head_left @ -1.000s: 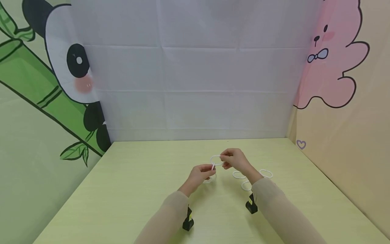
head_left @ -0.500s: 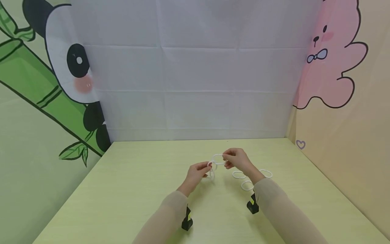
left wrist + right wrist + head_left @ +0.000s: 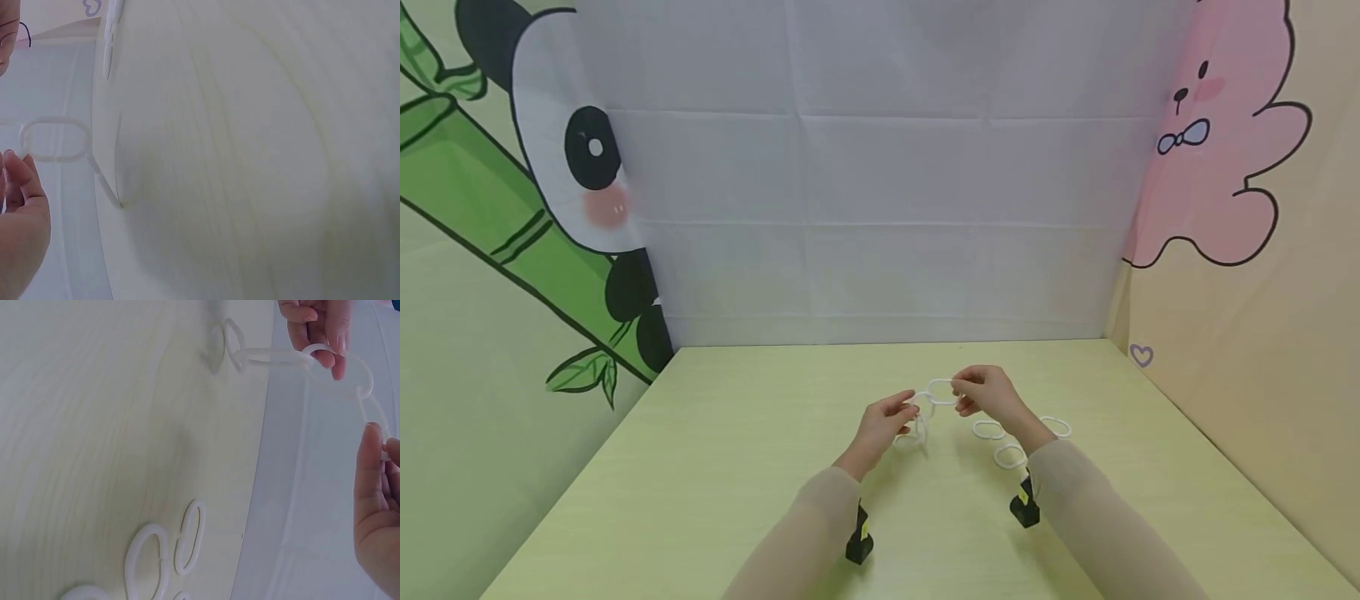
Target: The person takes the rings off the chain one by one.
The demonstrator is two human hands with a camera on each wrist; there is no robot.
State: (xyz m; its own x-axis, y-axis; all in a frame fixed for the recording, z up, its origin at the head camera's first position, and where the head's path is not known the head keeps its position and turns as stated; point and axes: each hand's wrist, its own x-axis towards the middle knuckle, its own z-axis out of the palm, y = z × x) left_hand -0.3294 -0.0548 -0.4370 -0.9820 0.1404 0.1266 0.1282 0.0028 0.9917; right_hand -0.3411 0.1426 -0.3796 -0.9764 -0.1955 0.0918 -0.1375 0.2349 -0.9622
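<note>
Between thumb and fingers, my right hand point(image 3: 992, 396) pinches a white plastic chain link point(image 3: 942, 381). This link hooks through another white link point(image 3: 370, 375), which the fingertips of my left hand point(image 3: 876, 432) hold. From the left hand, more joined links point(image 3: 275, 352) hang down, and the lowest link point(image 3: 215, 347) touches the table. In the left wrist view, an oval link point(image 3: 56, 159) hangs beside the left fingertips, with the right hand point(image 3: 7, 34) at the upper left edge. Fingers partly cover both held links.
Several loose white links, among them one link point(image 3: 1056, 419) partly behind the right forearm, lie on the pale wood-grain table point(image 3: 760, 433). A white cloth backdrop point(image 3: 887, 283) stands at the far edge. Black wrist mounts point(image 3: 859, 546) hang below both sleeves.
My right hand has shifted slightly right with its link, while the left hand has drawn slightly left and up. The held links now stretch between the hands, and the hanging chain shows more.
</note>
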